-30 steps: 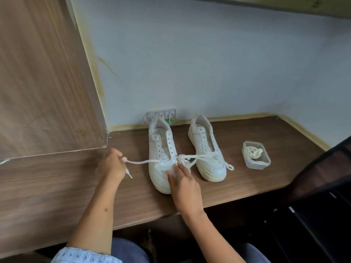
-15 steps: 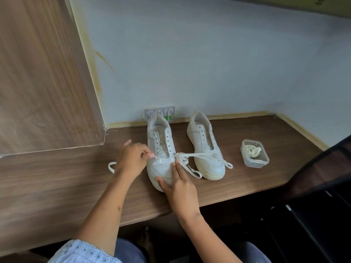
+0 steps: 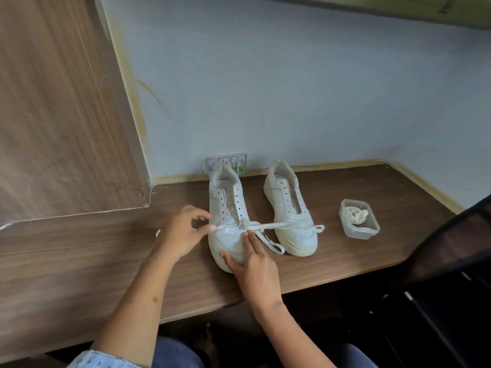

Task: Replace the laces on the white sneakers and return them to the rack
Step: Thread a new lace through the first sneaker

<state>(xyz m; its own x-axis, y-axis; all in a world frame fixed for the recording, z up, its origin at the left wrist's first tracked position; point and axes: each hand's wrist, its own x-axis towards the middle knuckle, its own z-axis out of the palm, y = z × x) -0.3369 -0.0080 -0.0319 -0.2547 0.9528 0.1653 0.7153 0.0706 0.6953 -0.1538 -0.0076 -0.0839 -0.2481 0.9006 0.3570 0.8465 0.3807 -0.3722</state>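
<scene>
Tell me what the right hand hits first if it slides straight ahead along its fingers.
The right hand already rests on the left sneaker's toe; straight ahead its fingertips probably meet the lace crossing the lowest eyelets.

Matt wood-grain desk [image 3: 345, 197]; 2 smooth white leather-look sneakers [image 3: 289, 205]; clear plastic box [image 3: 359, 232]; woven lace [image 3: 287, 226].
</scene>
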